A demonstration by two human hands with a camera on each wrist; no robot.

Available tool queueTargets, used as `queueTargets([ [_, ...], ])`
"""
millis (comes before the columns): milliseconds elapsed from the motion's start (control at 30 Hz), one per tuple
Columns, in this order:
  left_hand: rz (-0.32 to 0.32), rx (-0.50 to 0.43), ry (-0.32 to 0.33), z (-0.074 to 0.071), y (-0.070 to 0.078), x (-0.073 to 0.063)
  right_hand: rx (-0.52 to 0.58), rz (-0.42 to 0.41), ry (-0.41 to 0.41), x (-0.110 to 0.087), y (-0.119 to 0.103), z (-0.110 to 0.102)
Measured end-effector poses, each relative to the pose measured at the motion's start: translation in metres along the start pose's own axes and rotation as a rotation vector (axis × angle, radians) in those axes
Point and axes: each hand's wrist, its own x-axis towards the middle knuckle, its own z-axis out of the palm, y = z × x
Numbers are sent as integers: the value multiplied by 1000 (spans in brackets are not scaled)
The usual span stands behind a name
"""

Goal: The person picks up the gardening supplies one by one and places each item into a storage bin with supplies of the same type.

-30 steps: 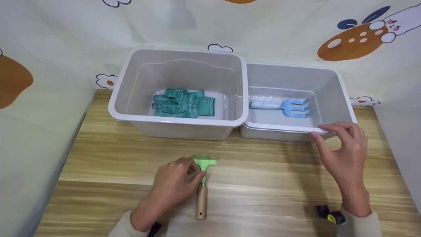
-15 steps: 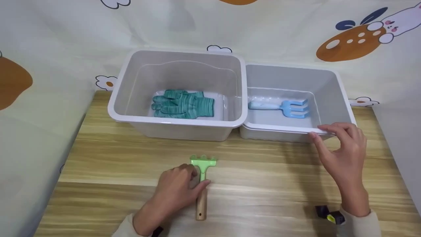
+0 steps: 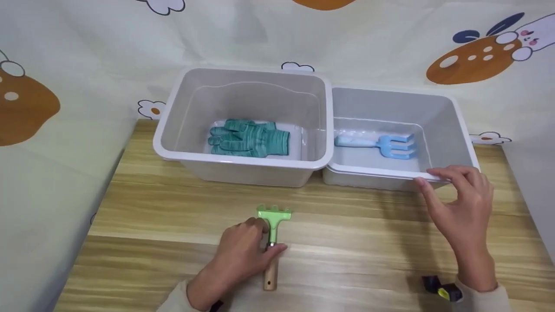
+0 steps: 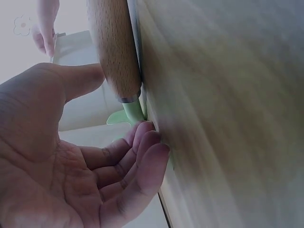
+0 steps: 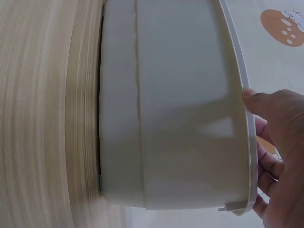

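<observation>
A small hand rake with a green head and wooden handle lies on the table. My left hand is beside it, its thumb lying against the handle and its loosely bent fingertips near the neck at the tabletop. My right hand holds the front rim of the right plastic bin near its corner, thumb outside and fingers over the edge. In the right wrist view, that thumb presses the rim. Inside this bin lies a light blue hand fork.
A taller grey bin adjoins the right one on its left and holds green striped gloves. Both bins stand at the back of the wooden table. A patterned cloth hangs behind them.
My left hand has moved back along the rake, from the green head towards the wooden handle. My right hand stays on the bin rim. The view has shifted slightly.
</observation>
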Motion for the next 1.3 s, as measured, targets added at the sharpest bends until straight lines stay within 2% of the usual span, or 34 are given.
queueTargets([
  [200, -13, -1, -11, -1, -2, -2, 4, 2, -22, 2, -3, 2],
  [500, 3, 1, 5, -1, -2, -3, 16, -14, -16, 2, -3, 3],
  [767, -19, -55, -62, -3, 0, -3, 11, 0, -5, -4, 0, 2],
  [933, 3, -49, -29, -3, 1, -2, 18, 1, 10, -2, 0, 2],
  [1167, 73, 5, 34, 1, 2, -1, 2, -11, -14, -1, 1, -2],
  [1300, 96, 20, 65, 2, 0, -2, 18, 0, 9, -1, 0, 0],
])
